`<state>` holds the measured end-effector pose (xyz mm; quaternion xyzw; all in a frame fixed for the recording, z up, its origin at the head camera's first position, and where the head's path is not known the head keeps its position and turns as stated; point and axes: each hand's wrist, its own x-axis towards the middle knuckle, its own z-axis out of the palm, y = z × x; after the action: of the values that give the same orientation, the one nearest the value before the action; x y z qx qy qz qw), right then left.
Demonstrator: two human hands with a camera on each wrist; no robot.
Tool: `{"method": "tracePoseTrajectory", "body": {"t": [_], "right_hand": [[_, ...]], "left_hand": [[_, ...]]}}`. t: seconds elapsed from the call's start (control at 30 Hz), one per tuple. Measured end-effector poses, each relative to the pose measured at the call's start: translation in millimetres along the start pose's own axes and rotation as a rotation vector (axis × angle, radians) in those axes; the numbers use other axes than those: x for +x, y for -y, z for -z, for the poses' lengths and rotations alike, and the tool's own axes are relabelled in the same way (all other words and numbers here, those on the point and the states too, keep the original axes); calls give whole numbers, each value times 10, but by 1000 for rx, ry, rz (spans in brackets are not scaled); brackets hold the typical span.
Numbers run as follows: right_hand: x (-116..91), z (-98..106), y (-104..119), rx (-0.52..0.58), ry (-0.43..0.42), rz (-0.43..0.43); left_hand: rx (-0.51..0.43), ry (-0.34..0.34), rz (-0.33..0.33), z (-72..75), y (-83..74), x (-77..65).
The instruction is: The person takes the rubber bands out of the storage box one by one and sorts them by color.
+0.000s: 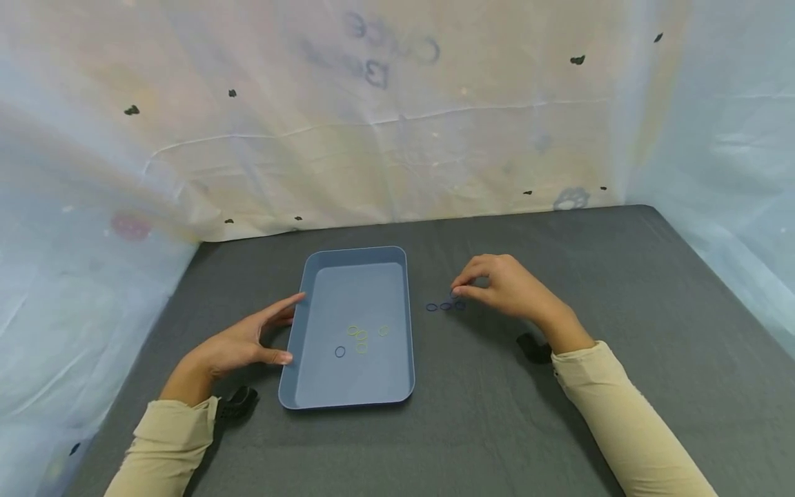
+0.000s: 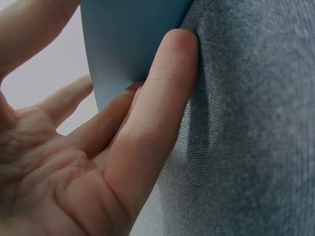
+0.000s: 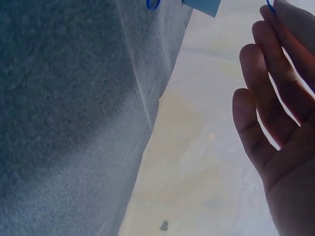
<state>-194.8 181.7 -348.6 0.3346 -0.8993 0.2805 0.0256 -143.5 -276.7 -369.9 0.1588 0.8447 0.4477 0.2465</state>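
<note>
My right hand (image 1: 506,286) is raised over the cloth right of the tray. Its thumb and forefinger pinch a thin blue rubber band (image 3: 270,6). Below the fingertips lie three more blue bands (image 1: 431,307) in a short row. The blue-grey tray (image 1: 348,397) holds several thin yellow bands (image 1: 362,348) and one dark blue band (image 1: 339,352). My left hand (image 1: 232,345) rests at the tray's left side, thumb and fingers spread against the outer wall. In the left wrist view, its fingers (image 2: 172,73) lie nearly straight along the tray wall.
A dark grey cloth (image 1: 590,269) covers the table. Pale patterned sheeting (image 1: 397,166) hangs behind it and on both sides. A black strap (image 1: 237,402) is at my left wrist, and another black strap (image 1: 534,348) at my right.
</note>
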Motion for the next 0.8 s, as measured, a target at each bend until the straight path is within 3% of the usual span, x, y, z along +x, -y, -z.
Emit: {"method": "tracePoseTrajectory", "body": {"t": [0.8], "right_hand": [[-27, 32, -96, -84, -11, -8]], "left_hand": [[9, -3, -4, -8, -3, -19]]}}
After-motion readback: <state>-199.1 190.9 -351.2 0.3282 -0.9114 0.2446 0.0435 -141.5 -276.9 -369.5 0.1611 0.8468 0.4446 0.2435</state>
